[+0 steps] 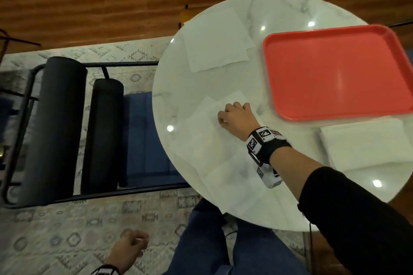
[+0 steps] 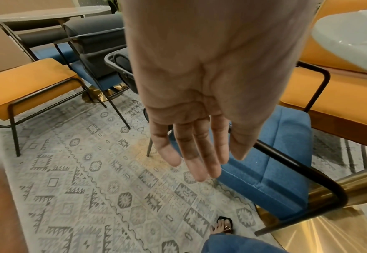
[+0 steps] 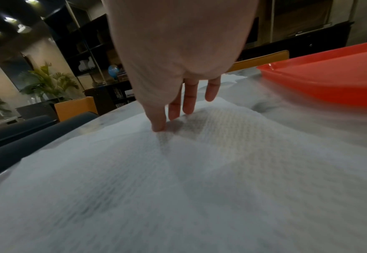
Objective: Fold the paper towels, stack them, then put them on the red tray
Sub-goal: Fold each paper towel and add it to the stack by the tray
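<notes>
Partly blurred: right hand (image 1: 237,118), fingers (image 3: 158,119) pressing, perhaps pinching, unfolded white paper towel (image 1: 214,158) on round white marble table (image 1: 286,13), beside flat red plastic tray (image 1: 335,73). Left hand (image 2: 200,95) relaxed, spread, off-table.

towels: unfolded sheet (image 1: 214,163) near edge | folded stack (image 1: 366,143) beside red tray (image 1: 335,73)

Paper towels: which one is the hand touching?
The big unfolded paper towel nearest the person; the right hand rests on it. The others lie untouched.
</notes>
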Tool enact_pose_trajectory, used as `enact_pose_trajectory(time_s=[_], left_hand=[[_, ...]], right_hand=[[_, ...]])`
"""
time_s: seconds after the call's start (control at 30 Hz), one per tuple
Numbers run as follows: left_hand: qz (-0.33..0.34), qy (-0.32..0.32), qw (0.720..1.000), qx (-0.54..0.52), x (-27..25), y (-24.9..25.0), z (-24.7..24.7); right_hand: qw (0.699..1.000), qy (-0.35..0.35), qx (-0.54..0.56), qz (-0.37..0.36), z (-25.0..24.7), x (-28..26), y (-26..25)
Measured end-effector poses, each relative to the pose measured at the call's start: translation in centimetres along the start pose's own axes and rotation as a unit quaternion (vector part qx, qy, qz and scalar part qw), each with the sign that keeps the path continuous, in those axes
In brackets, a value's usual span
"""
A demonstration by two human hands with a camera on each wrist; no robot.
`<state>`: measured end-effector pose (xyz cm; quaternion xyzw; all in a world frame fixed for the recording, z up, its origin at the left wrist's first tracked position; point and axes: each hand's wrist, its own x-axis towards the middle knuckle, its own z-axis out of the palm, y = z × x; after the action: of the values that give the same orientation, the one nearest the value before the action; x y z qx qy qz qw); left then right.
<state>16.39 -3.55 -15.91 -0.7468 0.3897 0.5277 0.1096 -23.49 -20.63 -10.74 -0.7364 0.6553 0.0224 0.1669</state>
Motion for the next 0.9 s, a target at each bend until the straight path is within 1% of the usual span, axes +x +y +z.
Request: enact_pose_trajectory(time_s=[0.07, 0.13, 0.2, 0.27, 0.37, 0.5, 0.6, 0.63, 0.7, 0.77, 0.8, 0.87, 0.9], left_hand=[[0.016, 0.007, 1.0, 0.005, -0.4, 0.3, -0.2], [0.046, 0.012, 0.999, 0.025, -0.7, 1.4, -0.7], [0.096, 0.02, 0.994, 0.044, -1.3, 3.5, -1.4], [0.163, 0.041, 0.984, 0.053, -2.2, 6.7, -2.2], [0.273, 0.092, 0.956, 0.061, -3.6, 13.0, -3.2], [0.377, 0.098, 0.92, 0.043, -5.2, 22.0, -2.7], [0.454, 0.105, 0.88, 0.091, -5.3, 27.7, -1.0], [0.47, 0.105, 0.868, 0.122, -5.0, 29.2, -0.5], [0.473, 0.1, 0.852, 0.2, -4.8, 31.4, 0.5], [0.466, 0.079, 0.848, 0.24, -5.0, 32.7, 0.9], [0.466, 0.061, 0.849, 0.242, -5.2, 33.1, 0.8], [0.473, 0.023, 0.847, 0.24, -5.5, 33.5, 0.5], [0.478, 0.009, 0.845, 0.241, -5.6, 33.6, 0.3]], right_hand=[[1.0, 0.0, -0.003, -0.006, 0.1, -0.1, 0.3], [1.0, 0.0, -0.01, -0.009, 0.3, -0.3, 0.5], [1.0, 0.001, -0.021, -0.009, 0.5, -0.5, 0.7], [1.0, 0.011, -0.021, -0.008, 0.5, -0.8, 0.8], [0.998, 0.058, 0.001, -0.017, -0.2, -1.2, 1.1], [0.994, 0.1, 0.043, -0.03, -2.2, -2.2, 1.2], [0.985, 0.145, 0.081, -0.041, -3.5, -3.2, 1.1], [0.981, 0.159, 0.098, -0.044, -3.8, -3.5, 1.2], [0.974, 0.17, 0.142, -0.047, -4.4, -4.3, 1.3], [0.97, 0.146, 0.19, -0.03, -5.2, -5.2, 1.8], [0.974, 0.115, 0.196, -0.013, -5.7, -5.6, 2.2], [0.986, 0.044, 0.157, 0.016, -6.7, -6.6, 3.1], [0.989, 0.023, 0.144, 0.029, -7.2, -7.1, 3.6]])
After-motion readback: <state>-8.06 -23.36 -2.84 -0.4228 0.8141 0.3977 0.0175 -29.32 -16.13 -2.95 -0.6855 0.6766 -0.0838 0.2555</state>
